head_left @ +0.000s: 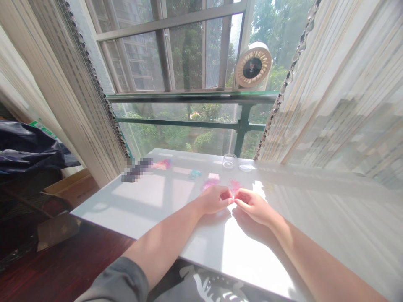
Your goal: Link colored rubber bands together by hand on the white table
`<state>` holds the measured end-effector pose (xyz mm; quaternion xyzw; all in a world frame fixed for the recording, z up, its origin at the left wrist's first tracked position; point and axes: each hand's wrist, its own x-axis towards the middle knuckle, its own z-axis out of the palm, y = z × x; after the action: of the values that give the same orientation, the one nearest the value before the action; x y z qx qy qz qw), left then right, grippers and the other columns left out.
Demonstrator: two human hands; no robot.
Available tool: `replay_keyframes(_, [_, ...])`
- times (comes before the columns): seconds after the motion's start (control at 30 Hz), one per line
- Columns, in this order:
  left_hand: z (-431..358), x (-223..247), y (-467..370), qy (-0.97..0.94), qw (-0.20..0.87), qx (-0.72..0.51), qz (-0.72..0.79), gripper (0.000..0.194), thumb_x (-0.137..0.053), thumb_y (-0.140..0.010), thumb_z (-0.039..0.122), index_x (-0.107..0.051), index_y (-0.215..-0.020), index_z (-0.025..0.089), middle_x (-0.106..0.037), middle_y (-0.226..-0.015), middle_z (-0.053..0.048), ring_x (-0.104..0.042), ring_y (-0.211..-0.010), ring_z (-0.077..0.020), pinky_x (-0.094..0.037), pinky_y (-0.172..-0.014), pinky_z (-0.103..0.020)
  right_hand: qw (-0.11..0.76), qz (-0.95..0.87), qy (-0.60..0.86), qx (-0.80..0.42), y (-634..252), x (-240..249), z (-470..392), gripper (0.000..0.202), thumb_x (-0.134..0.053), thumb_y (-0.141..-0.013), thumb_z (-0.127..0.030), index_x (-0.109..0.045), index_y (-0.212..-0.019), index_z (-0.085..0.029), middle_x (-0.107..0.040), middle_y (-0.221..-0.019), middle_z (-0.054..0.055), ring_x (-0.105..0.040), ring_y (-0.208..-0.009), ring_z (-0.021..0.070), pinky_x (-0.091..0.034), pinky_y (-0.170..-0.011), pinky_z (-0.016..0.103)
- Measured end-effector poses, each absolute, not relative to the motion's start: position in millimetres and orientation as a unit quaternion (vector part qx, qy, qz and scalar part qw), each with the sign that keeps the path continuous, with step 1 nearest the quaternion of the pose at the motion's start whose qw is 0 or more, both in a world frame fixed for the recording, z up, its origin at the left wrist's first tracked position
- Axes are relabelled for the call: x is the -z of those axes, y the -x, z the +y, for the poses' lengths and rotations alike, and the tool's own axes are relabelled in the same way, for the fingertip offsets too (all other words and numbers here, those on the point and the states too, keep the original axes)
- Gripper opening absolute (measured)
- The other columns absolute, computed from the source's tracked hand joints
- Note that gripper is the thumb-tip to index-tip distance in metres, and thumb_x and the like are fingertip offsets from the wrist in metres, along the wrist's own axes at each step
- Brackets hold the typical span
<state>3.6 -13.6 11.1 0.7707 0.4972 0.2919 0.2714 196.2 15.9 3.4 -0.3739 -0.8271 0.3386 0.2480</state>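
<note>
Both of my hands meet fingertip to fingertip just above the white table (151, 184). My left hand (215, 199) is closed in a pinch, and so is my right hand (252, 203); whatever lies between the fingertips is too small to make out. Right behind my left hand is a pile of small purple-pink pieces (210, 183). A red-pink pile (234, 185) lies just beyond the fingertips. Farther back are a teal pile (195, 173) and a mixed orange and pink pile (162, 164).
A clear round container (229, 161) and a clear lid (245, 167) stand near the table's back edge. A blurred dark object (137, 170) lies at the back left. Behind the table are a round white fan (253, 66), a window and curtains (340, 92).
</note>
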Motion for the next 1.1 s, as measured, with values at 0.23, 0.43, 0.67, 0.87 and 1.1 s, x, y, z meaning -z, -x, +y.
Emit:
replay_keyframes(0.23, [-12.9, -9.8, -3.0, -0.774, 0.271, -0.286, 0.496, 0.022, -0.053, -0.080, 0.037, -0.064, -0.081, 0.018, -0.064, -0.077, -0.001, -0.056, -0.070, -0.0122, -0.042, -0.063, -0.023, 0.248, -0.824, 0.377, -0.343, -196.0, -3.5, 15.3, 0.016, -0.048, -0.083, -0.032, -0.055, -0.074, -0.021, -0.059, -0.068, -0.002, -0.052, -0.062, 0.0141, -0.042, -0.058, 0.027])
replay_keyframes(0.43, [-12.0, -8.1, -2.6, -0.776, 0.268, -0.281, 0.497, 0.023, -0.052, -0.080, 0.038, -0.064, -0.081, 0.018, -0.064, -0.078, -0.001, -0.056, -0.069, -0.0122, -0.042, -0.063, -0.023, 0.247, -0.827, 0.374, -0.339, -196.1, -2.9, 15.4, 0.016, -0.048, -0.084, -0.033, -0.055, -0.074, -0.022, -0.059, -0.068, -0.002, -0.052, -0.062, 0.0143, -0.041, -0.058, 0.027])
replay_keyframes(0.67, [-12.7, -9.0, -2.6, -0.773, 0.274, -0.277, 0.501, 0.023, -0.052, -0.080, 0.038, -0.064, -0.082, 0.018, -0.065, -0.078, 0.000, -0.056, -0.070, -0.0123, -0.042, -0.064, -0.023, 0.245, -0.830, 0.379, -0.328, -195.5, -3.6, 15.1, 0.017, -0.048, -0.084, -0.032, -0.054, -0.073, -0.021, -0.060, -0.068, -0.001, -0.052, -0.062, 0.0142, -0.041, -0.058, 0.026])
replay_keyframes(0.87, [-13.6, -11.2, -2.8, -0.773, 0.275, -0.273, 0.502, 0.022, -0.053, -0.079, 0.037, -0.063, -0.081, 0.018, -0.064, -0.076, 0.000, -0.057, -0.070, -0.0124, -0.042, -0.063, -0.023, 0.239, -0.831, 0.379, -0.329, -195.8, -5.1, 13.8, 0.015, -0.047, -0.083, -0.031, -0.055, -0.074, -0.021, -0.061, -0.071, -0.001, -0.053, -0.064, 0.0145, -0.042, -0.060, 0.027])
replay_keyframes(1.1, [-12.9, -9.8, -2.2, -0.773, 0.281, -0.274, 0.499, 0.021, -0.054, -0.079, 0.037, -0.063, -0.080, 0.018, -0.064, -0.076, 0.000, -0.056, -0.069, -0.0123, -0.041, -0.062, -0.023, 0.236, -0.834, 0.377, -0.326, -196.0, -3.0, 15.2, 0.015, -0.047, -0.083, -0.030, -0.055, -0.074, -0.021, -0.061, -0.070, -0.001, -0.053, -0.064, 0.0143, -0.041, -0.060, 0.027])
